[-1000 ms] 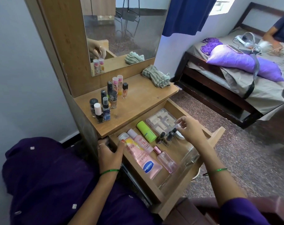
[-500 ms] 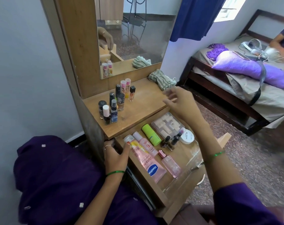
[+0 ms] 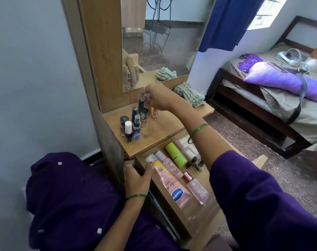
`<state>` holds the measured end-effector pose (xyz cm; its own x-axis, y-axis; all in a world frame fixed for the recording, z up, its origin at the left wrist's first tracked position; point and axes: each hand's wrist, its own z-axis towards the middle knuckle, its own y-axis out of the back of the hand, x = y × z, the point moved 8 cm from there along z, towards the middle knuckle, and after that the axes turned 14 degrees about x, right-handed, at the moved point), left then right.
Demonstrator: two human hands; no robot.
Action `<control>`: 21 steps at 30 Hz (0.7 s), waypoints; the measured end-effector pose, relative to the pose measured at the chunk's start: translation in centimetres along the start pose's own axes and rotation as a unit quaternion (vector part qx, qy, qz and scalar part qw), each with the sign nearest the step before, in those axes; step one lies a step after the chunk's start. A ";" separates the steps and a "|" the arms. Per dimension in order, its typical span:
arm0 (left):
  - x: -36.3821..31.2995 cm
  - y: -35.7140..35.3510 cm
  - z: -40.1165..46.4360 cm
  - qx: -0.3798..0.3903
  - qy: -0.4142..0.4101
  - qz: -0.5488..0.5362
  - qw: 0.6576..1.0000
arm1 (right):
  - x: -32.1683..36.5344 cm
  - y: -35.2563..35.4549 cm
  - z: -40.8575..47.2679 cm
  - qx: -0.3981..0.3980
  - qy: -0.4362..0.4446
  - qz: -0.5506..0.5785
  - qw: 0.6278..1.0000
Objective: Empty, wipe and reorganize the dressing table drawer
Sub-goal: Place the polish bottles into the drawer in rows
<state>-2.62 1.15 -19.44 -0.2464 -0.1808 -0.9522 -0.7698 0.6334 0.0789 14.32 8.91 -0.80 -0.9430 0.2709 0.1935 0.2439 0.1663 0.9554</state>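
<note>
A bedroom in a home.

A wooden dressing table (image 3: 154, 131) with a mirror (image 3: 165, 42) stands against the wall, small cosmetic bottles (image 3: 134, 122) on its worktop and lotion tubes in its open drawer (image 3: 205, 180). Beside it are a dark-framed bed (image 3: 259, 127) with a purple pillow (image 3: 277, 80), a blue curtain (image 3: 232, 22) and a speckled stone floor (image 3: 288, 178).
</note>
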 end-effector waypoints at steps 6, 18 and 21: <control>0.2 0.0 0.1 -0.004 0.005 0.003 1.000 | -0.6 1.7 -0.7 -0.042 0.010 0.034 0.998; 0.6 -0.1 0.4 -0.003 0.005 0.005 1.000 | -6.6 5.3 -18.8 -0.275 -0.045 0.089 0.956; 0.5 -0.1 0.4 -0.003 0.006 0.008 1.000 | -8.8 3.0 -22.0 -0.248 -0.114 0.094 0.957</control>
<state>-2.44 1.25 -20.07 -0.2652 -0.1796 -0.9473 -0.7698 0.6311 0.0958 18.40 -13.81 5.22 -0.8050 0.4618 0.3725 0.2127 -0.3613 0.9078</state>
